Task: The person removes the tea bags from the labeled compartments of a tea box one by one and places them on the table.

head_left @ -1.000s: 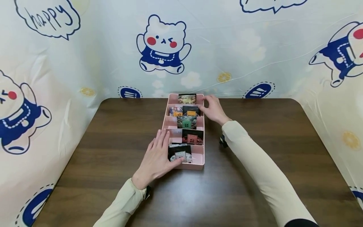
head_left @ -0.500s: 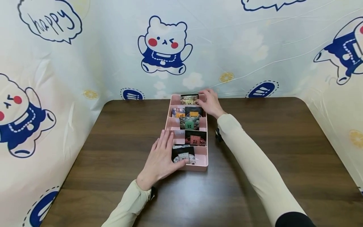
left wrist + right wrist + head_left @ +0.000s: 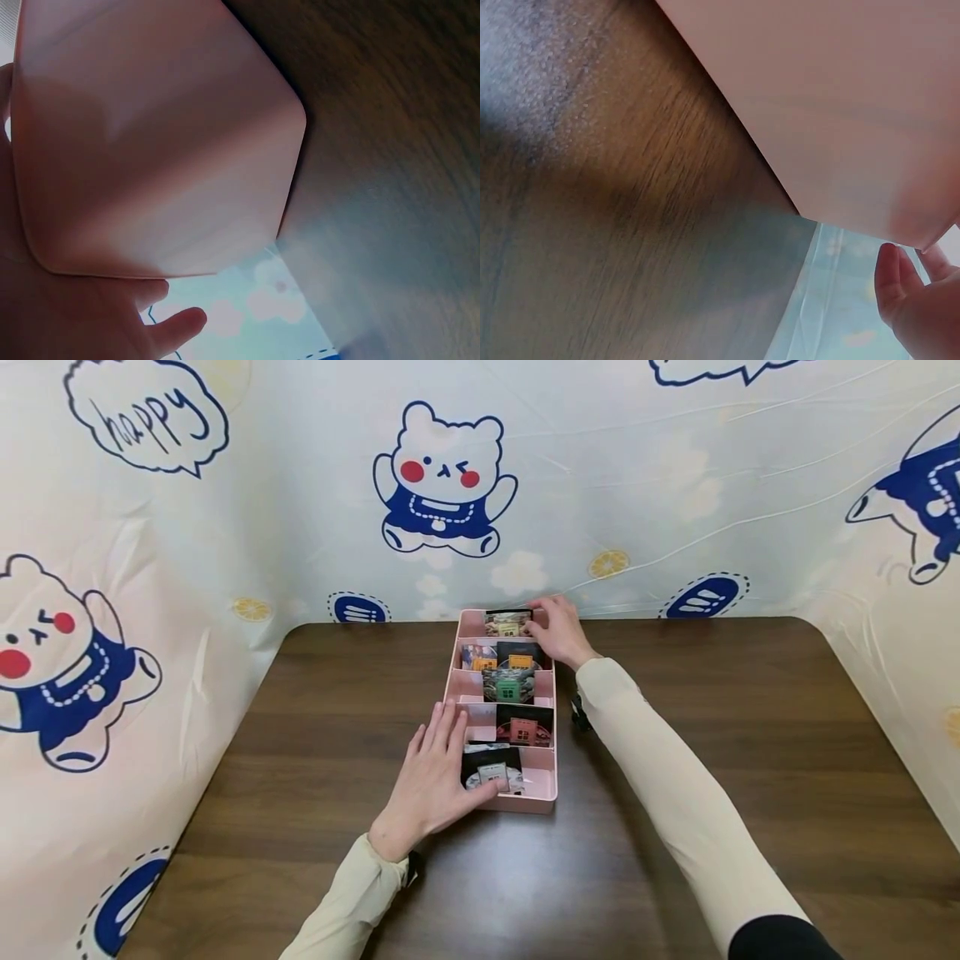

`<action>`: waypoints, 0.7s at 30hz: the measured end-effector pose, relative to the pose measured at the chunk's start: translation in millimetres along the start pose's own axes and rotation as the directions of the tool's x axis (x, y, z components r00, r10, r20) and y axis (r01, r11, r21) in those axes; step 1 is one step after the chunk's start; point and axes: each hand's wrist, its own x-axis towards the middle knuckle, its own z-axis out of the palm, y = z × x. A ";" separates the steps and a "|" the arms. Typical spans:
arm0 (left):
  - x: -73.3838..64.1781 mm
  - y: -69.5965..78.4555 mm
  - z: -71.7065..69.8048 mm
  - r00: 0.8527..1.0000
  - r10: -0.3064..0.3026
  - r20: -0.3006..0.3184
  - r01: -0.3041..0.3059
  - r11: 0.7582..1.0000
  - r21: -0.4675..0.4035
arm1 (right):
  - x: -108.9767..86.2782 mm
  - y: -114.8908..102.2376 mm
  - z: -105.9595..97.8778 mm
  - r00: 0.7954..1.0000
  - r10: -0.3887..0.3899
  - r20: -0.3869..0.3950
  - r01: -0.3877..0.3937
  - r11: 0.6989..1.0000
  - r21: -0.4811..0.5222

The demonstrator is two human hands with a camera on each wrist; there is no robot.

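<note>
Pale cloth [image 3: 645, 427] with blue bears on it hangs behind a brown wooden tabletop [image 3: 787, 735], and a long pink tray [image 3: 517, 805] sits there, its far end up by the back edge. It has five little rooms in a row. From the far end I see a packet with a yellow label [image 3: 507, 623], then packets with orange labels [image 3: 522, 653], one with a green label [image 3: 508, 687], one with a red label [image 3: 525, 725], and nearest, on the left, one with a white label [image 3: 487, 758]. The left grip [image 3: 427, 781] is a loose bare hand: its fingers lie almost straight along the tray's left side, and its thumb reaches over the nearest packet. It is not squeezed round anything. The right grip [image 3: 562, 635] has bent fingers at the far right corner, right beside the yellow one; I can't tell if it pinches that packet or just the tray's edge. The work now looks to me like steadying one end while the other is handled. To do that well, the left side should press softly so the tray won't skid, with a light thumb, and the right should use only fingertips and go slowly, because thin packets could crease or tip over
</note>
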 end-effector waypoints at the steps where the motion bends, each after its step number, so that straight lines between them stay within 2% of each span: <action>1: 0.2 0.3 0.0 1.000 -0.003 0.003 0.003 1.000 -0.003 | 0.1 0.3 -0.1 1.000 0.001 -0.003 -0.001 1.000 -0.003; 16: 0.6 0.9 0.8 1.000 -0.017 0.014 0.018 1.000 -0.008 | -1.6 0.7 0.2 0.999 -0.032 -0.040 0.028 0.996 -0.085; 21: 0.9 1.0 0.6 1.000 -0.016 0.010 0.016 1.000 -0.010 | -1.1 1.5 -1.5 0.996 -0.066 -0.060 0.058 0.991 -0.119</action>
